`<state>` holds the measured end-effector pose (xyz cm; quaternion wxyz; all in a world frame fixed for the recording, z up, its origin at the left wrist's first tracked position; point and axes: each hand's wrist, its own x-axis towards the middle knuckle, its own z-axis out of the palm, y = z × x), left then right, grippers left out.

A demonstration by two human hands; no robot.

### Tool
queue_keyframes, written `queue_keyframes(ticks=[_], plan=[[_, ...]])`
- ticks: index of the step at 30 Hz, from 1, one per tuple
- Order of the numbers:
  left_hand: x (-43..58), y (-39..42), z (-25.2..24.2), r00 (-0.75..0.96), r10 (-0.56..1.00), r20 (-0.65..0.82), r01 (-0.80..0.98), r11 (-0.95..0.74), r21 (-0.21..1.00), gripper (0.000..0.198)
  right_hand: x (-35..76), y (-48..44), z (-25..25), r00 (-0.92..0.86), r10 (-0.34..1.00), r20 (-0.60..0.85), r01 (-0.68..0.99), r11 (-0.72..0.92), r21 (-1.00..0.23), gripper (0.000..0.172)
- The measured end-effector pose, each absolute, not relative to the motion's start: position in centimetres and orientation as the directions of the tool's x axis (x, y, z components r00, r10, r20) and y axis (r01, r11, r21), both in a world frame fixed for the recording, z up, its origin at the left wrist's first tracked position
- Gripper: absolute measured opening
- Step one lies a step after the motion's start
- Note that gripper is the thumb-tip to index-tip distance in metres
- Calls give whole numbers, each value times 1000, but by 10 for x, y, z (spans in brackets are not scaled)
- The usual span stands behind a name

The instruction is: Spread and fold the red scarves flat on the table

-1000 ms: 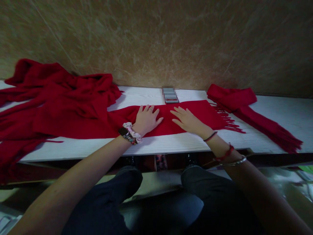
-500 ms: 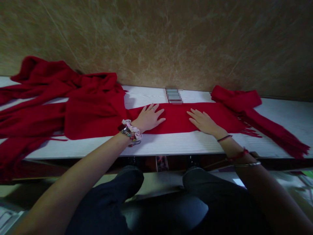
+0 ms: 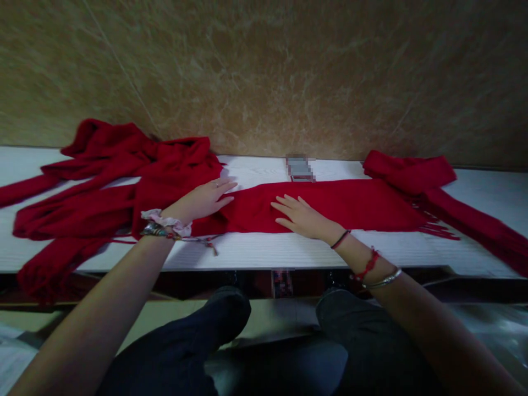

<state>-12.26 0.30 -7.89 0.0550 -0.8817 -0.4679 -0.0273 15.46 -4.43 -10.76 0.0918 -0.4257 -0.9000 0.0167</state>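
Marbled brown wall (image 3: 264,71) backs the white worktop (image 3: 297,250), where I see a red scarf (image 3: 355,203) stretched flat along the middle, fringe to the right. My left hand (image 3: 201,201) lies flat with fingers spread on its left part, beside the heaped scarves (image 3: 115,181). My right hand (image 3: 303,217) rests palm-down on its middle, gripping nothing.

Matt woollen red scarf (image 3: 330,203), white wood-grain table (image 3: 289,250), polished marbled wall (image 3: 264,77)

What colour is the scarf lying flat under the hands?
The scarf is plain deep red, fringe included; the head view shows it.
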Motion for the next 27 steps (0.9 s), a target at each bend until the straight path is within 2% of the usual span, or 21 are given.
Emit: queue_keyframes(ticks=[4,8,13,19,22,27], plan=[[-162,-3,-88,527,845,97,848,-514,-126,52,155,-45,-116,-626,765,150,763,641,-88,48],[-180,-7,-82,585,809,54,805,-572,-159,50,159,-46,-117,-613,774,160,773,629,-80,48],[-170,-12,-62,597,802,9,775,-574,-265,34,158,-47,-116,-603,778,177,776,623,-98,46],[-173,-15,-35,675,735,-56,700,-663,-267,53,158,-46,-117,-602,775,190,772,626,-110,46],[-179,-23,-43,695,708,-123,658,-696,-286,50,158,-46,-117,-601,777,188,772,625,-115,45],[-185,-33,-72,737,669,-97,649,-740,-174,45,158,-48,-117,-596,779,196,773,622,-124,45]])
